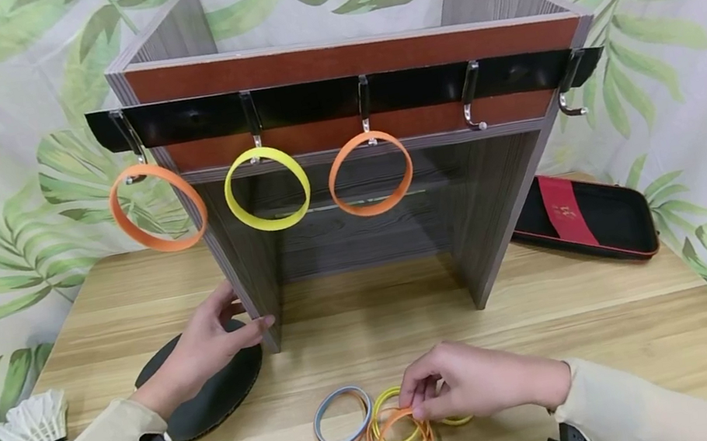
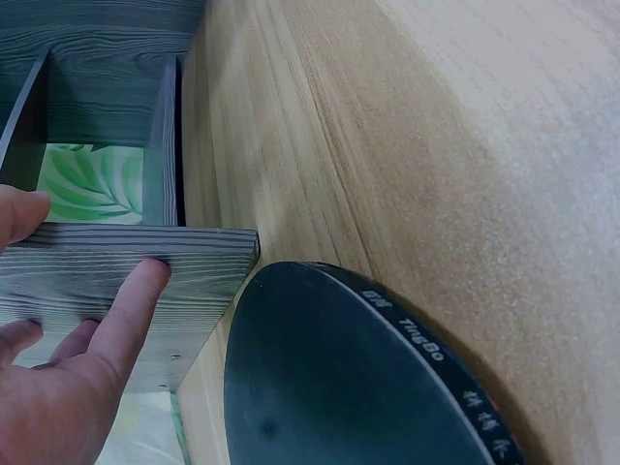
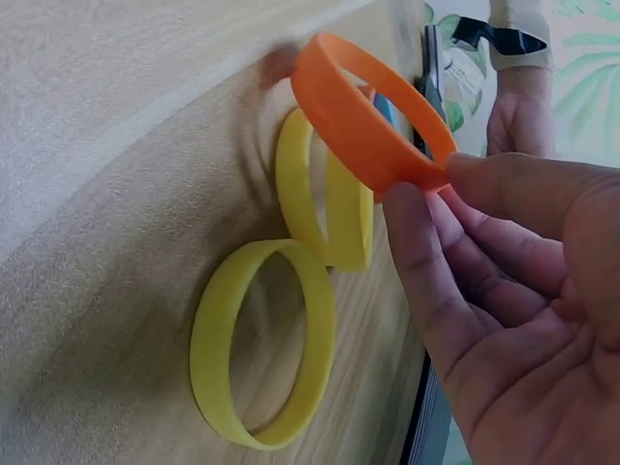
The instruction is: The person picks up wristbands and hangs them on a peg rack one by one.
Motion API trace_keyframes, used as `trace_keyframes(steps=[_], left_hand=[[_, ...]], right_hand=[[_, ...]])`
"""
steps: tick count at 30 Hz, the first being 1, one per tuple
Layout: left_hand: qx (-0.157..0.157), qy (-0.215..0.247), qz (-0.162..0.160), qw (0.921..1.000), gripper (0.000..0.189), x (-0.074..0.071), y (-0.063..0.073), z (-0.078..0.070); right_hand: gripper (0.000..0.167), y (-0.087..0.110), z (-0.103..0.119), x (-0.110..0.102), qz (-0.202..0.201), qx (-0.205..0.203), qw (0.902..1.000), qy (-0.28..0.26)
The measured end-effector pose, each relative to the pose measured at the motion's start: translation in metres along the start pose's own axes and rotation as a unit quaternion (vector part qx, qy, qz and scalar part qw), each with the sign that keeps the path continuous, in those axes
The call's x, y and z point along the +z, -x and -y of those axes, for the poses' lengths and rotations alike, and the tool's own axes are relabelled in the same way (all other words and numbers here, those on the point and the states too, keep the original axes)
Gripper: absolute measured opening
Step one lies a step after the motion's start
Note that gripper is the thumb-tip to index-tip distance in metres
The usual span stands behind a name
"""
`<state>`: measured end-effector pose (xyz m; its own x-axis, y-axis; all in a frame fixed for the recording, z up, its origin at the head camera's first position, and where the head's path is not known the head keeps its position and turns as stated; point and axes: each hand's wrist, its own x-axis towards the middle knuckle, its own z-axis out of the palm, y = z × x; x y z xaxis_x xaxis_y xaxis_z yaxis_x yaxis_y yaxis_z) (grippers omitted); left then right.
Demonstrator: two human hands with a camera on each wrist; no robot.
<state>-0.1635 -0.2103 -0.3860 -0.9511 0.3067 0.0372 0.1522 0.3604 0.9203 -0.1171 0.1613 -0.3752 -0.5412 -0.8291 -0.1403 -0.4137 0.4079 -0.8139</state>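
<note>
My right hand point(image 1: 467, 382) pinches an orange wristband point(image 3: 334, 126) between thumb and forefinger, low over the table. Just under it lie yellow wristbands point(image 3: 213, 358), and a blue-grey wristband point(image 1: 317, 425) lies to its left on top of an orange one. With its thumb on the front edge and its fingers along the outer side, my left hand point(image 1: 218, 339) grips the left panel of a grey wooden rack point(image 1: 242, 272). From hooks on the rack's black strip point(image 1: 305, 107) hang an orange band point(image 1: 180, 243), a yellow band point(image 1: 276, 224) and another orange band point(image 1: 374, 207).
The strip's two rightmost hooks point(image 1: 473, 105) carry no bands. A black table tennis bat point(image 1: 240, 382) lies beneath my left forearm, near the rack's left foot. A shuttlecock point(image 1: 37, 422) rests at the table's left edge. Right of the rack sits a black case point(image 1: 615, 214) with a red band.
</note>
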Motion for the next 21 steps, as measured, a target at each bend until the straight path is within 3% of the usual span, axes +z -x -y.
trace_keyframes(steps=[6,11,14,21], left_hand=[[0.002,-0.002,-0.002,1.0000,0.065,0.000,0.000,-0.002],[0.002,-0.002,-0.005,1.0000,0.063,0.001,0.000,0.000],[0.002,0.000,-0.006,1.0000,0.063,0.001,0.001,0.001],[0.003,0.000,-0.005,1.0000,0.065,0.001,0.000,0.000]], right_hand=[[0.016,0.005,-0.002,-0.007,0.000,-0.007,0.9969,-0.078],[0.024,0.009,-0.002,-0.017,-0.011,0.003,0.9854,-0.170],[0.026,0.012,0.000,-0.025,-0.036,0.002,0.9795,-0.198],[0.023,0.021,0.017,-0.055,-0.129,-0.042,0.9660,-0.220]])
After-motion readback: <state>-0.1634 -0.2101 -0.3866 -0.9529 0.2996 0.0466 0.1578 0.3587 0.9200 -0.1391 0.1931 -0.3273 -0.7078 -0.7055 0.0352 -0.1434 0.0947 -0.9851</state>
